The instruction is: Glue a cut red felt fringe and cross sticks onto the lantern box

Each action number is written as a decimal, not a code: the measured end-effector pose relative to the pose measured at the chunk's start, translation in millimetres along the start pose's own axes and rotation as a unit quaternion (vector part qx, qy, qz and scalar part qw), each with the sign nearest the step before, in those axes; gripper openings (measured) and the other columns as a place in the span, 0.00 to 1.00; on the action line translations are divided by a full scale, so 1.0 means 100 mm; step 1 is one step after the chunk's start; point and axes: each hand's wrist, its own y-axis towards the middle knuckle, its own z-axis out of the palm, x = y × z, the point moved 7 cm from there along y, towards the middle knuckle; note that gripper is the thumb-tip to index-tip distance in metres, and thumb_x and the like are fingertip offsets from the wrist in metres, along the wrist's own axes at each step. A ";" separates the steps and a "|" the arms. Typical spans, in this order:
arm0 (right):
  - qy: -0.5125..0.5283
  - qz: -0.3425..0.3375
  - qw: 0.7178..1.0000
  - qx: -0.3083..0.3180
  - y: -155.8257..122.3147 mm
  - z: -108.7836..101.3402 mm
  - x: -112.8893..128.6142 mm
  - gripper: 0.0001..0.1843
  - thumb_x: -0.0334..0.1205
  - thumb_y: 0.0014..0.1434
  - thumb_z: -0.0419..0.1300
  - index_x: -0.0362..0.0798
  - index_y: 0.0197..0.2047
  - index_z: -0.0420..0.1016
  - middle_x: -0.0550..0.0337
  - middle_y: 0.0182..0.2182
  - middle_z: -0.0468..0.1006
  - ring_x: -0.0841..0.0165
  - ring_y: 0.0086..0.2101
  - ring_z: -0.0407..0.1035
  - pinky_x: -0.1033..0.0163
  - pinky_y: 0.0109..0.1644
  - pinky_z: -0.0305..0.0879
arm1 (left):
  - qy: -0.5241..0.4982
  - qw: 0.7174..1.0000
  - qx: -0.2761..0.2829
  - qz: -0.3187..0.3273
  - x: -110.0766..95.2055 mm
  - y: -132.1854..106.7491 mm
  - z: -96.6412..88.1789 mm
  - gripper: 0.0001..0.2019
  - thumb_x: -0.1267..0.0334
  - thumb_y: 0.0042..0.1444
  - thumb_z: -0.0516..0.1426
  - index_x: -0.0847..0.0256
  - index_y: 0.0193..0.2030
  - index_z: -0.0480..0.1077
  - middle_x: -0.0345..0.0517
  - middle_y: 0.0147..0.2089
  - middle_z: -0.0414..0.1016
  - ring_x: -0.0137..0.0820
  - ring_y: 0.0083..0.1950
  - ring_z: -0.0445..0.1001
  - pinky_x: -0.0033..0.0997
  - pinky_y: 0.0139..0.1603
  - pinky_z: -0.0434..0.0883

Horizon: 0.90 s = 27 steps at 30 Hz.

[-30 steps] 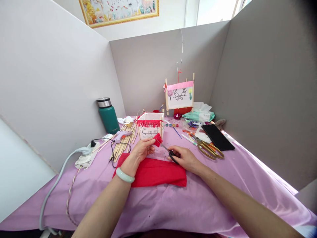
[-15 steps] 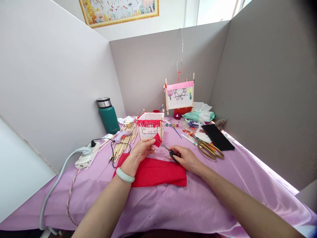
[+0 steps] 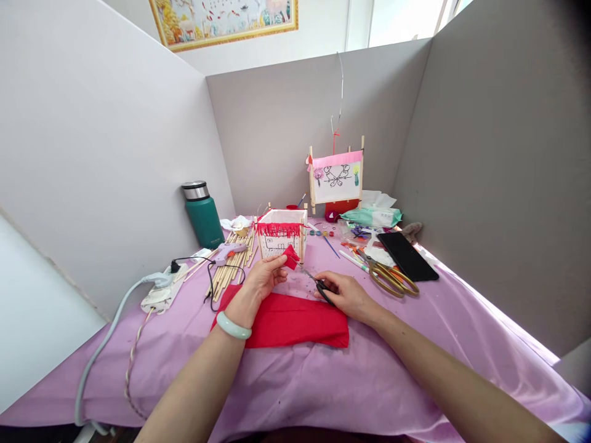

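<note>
Between the thumb and fingers of my left hand is a small folded red piece, fabric or paper. My right hand grips black-handled scissors, their blades pointing up-left at the red piece's lower right edge. Whether the blades are closed on it is too small to tell. Beneath my hands a larger red cloth lies flat, partly covered by my left wrist. Just behind the red piece stands a white box lantern with stick corners, a line drawing and red fringe along its top.
Wooden sticks, a glue gun and a green bottle are on the left, near a power strip. Gold-handled scissors and a black phone lie right. A second lantern hangs from a wire behind.
The small red piece has shifted and tilted slightly in my left hand, near the scissor blades. Both hands stay almost in place; the whole view has shifted a little.
</note>
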 end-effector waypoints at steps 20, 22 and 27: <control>0.005 -0.004 1.000 0.013 -0.02 -0.01 0.07 0.19 0.49 0.55 0.61 0.49 0.48 0.72 0.65 0.26 0.69 0.74 0.26 0.59 0.69 0.30 0.55 | -0.006 1.000 0.013 -0.002 0.01 -0.01 0.03 0.07 0.70 0.48 0.64 0.65 0.31 0.69 0.35 0.20 0.69 0.21 0.18 0.68 0.20 0.20 0.66; 0.005 -0.003 1.000 0.013 -0.02 0.00 0.06 0.20 0.49 0.55 0.61 0.49 0.48 0.72 0.65 0.26 0.69 0.74 0.26 0.59 0.69 0.30 0.55 | -0.005 1.000 0.013 -0.005 0.01 -0.01 0.03 0.07 0.70 0.48 0.64 0.65 0.32 0.70 0.36 0.20 0.69 0.21 0.18 0.68 0.19 0.20 0.66; 0.003 -0.001 1.000 0.011 -0.01 0.01 0.02 0.20 0.51 0.55 0.61 0.49 0.48 0.72 0.65 0.26 0.69 0.74 0.26 0.59 0.69 0.30 0.54 | -0.002 1.000 0.013 -0.007 0.02 0.00 0.03 0.06 0.70 0.48 0.64 0.65 0.32 0.70 0.36 0.20 0.69 0.22 0.18 0.68 0.20 0.20 0.67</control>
